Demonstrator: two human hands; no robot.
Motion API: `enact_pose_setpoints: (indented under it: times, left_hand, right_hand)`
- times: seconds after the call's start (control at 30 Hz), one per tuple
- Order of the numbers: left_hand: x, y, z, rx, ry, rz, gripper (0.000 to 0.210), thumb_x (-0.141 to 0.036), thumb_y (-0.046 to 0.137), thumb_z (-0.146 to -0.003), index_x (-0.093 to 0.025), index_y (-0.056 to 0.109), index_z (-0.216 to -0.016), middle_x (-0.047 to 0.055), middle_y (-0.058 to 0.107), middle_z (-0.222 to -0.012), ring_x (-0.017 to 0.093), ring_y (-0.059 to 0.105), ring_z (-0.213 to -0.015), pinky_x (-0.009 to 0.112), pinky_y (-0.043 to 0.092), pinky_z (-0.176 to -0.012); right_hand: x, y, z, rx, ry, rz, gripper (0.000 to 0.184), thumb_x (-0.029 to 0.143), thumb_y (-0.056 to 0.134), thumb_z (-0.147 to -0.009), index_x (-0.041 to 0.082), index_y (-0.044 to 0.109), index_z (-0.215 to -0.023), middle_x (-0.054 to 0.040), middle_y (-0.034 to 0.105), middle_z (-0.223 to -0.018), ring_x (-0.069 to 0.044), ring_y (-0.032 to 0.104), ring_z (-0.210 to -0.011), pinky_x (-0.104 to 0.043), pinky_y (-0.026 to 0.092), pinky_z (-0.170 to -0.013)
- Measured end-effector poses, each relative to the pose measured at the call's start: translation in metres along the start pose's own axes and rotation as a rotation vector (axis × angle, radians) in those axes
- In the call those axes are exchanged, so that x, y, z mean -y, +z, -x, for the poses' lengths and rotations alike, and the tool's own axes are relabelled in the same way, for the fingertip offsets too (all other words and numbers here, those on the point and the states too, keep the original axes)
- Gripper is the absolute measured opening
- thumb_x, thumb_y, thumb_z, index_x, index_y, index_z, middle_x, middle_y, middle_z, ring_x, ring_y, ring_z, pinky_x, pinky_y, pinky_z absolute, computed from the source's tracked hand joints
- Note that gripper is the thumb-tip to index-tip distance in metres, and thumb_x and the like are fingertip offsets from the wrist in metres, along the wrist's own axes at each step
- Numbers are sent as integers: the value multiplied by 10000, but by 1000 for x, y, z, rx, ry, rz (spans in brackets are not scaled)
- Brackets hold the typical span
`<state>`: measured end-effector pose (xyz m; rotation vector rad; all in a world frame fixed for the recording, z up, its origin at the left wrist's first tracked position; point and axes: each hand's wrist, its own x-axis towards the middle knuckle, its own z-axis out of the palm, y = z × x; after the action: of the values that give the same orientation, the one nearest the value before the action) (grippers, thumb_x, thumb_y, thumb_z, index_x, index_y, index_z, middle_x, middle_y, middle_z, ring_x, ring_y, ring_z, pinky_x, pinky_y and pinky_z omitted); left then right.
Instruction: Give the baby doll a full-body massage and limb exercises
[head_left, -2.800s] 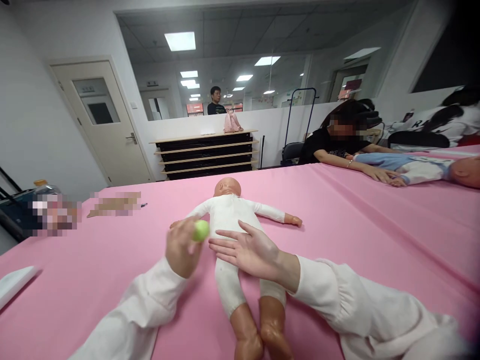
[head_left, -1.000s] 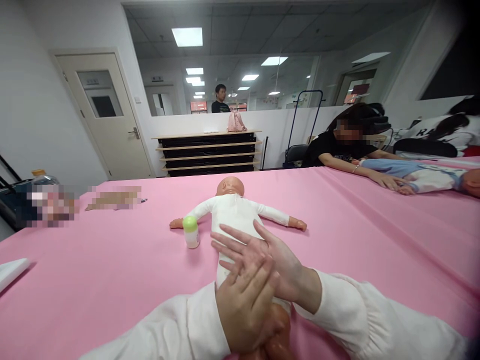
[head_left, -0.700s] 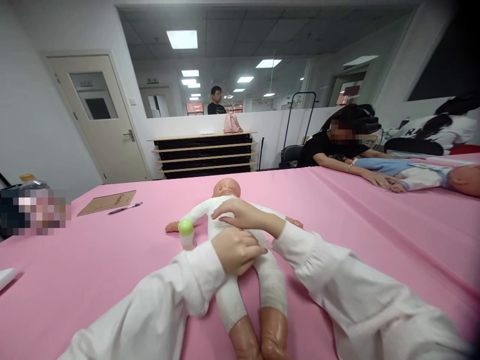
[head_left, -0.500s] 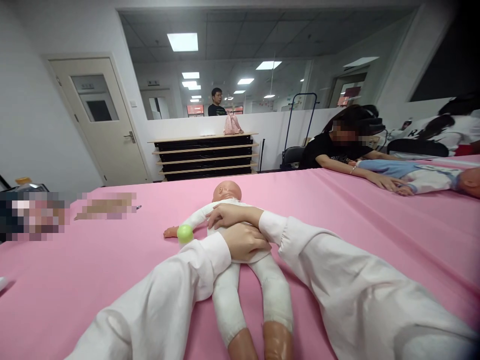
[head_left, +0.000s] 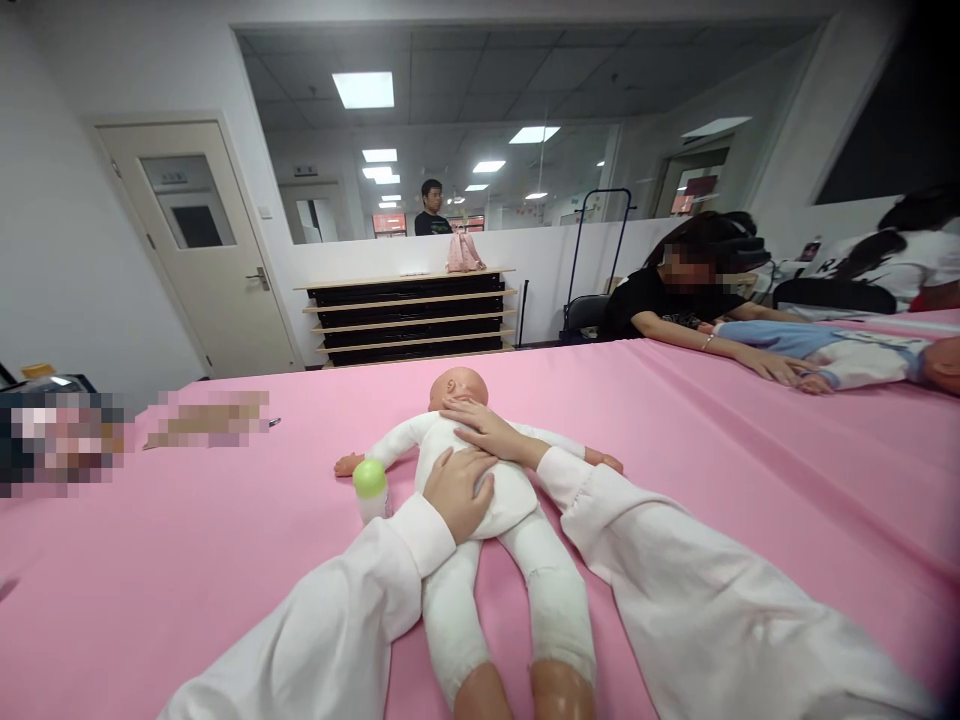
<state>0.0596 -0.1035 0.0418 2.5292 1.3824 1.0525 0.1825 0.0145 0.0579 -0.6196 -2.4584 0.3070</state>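
A baby doll (head_left: 506, 508) with a white cloth body lies stretched out on the pink-covered table, its head away from me and its arms spread. My left hand (head_left: 459, 492) rests flat on the left side of the doll's torso, fingers extended. Higher up, near the doll's neck, my right hand (head_left: 487, 430) lies on the torso with its fingers stretched toward the upper left. Neither hand grips anything. A small white bottle with a green cap (head_left: 370, 490) stands beside the doll, just left of my left wrist and partly hidden by my sleeve.
Pink cloth (head_left: 247, 540) covers the table. Blurred items (head_left: 60, 430) sit at the far left edge. At right, another person (head_left: 675, 280) reaches toward a second doll in blue and white (head_left: 847, 355). A shelf rack (head_left: 409, 315) stands behind the table.
My left hand has slid left across the doll's torso. My right hand has moved up and right toward its neck. The doll's right-side arm and more of the bottle now show.
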Motion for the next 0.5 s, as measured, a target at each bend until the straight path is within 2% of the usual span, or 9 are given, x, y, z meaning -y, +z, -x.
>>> enact_pose_setpoints:
  times: [0.07,0.13,0.27,0.3,0.37,0.43,0.5]
  left_hand:
    - [5,0,10,-66,-44,-23,277,-206,478,-831,-197,600,-1080,46,597,-1185,207,491,-1162,493,317,-1018]
    - [11,-2,22,-141,-16,-32,269,-207,513,-809,-175,609,-1058,70,609,-1162,223,508,-1147,481,371,-980]
    - [17,-15,40,-297,184,-16,163,-179,520,-799,-162,641,-908,66,678,-963,202,599,-990,390,477,-858]
    - [16,-19,41,-280,275,-3,154,-163,500,-806,-165,641,-868,54,684,-914,182,613,-938,352,491,-825]
    - [9,-26,36,-134,496,17,200,-128,442,-814,-174,637,-816,33,682,-842,146,622,-838,284,500,-756]
    - [1,-28,23,67,685,13,239,-114,406,-795,-178,635,-774,23,668,-759,130,612,-733,251,491,-673]
    - [-6,-24,7,192,764,3,237,-127,412,-772,-179,642,-752,19,640,-674,131,589,-652,249,471,-609]
  right_hand:
    - [2,0,18,-45,37,-81,424,316,420,-887,211,447,-1297,-67,334,-1415,-187,261,-1334,-451,170,-1110]
    - [11,-1,40,-80,58,-160,397,296,430,-877,221,487,-1262,-59,364,-1399,-182,298,-1319,-451,196,-1109]
    - [43,-7,77,-137,128,-317,276,245,439,-859,199,657,-1021,-65,601,-1171,-179,499,-1170,-420,350,-1039]
    - [50,-10,81,-154,141,-349,264,227,438,-852,195,680,-955,-63,643,-1089,-177,546,-1108,-401,389,-1007]
    - [62,-14,77,-131,147,-397,269,183,432,-833,196,698,-874,-51,679,-974,-168,603,-995,-350,438,-947]
    - [68,-15,58,-12,120,-422,273,145,439,-805,188,703,-859,-40,686,-930,-157,622,-917,-307,462,-895]
    - [70,-12,30,152,42,-403,247,127,473,-773,164,703,-856,-22,691,-907,-151,622,-901,-301,466,-877]
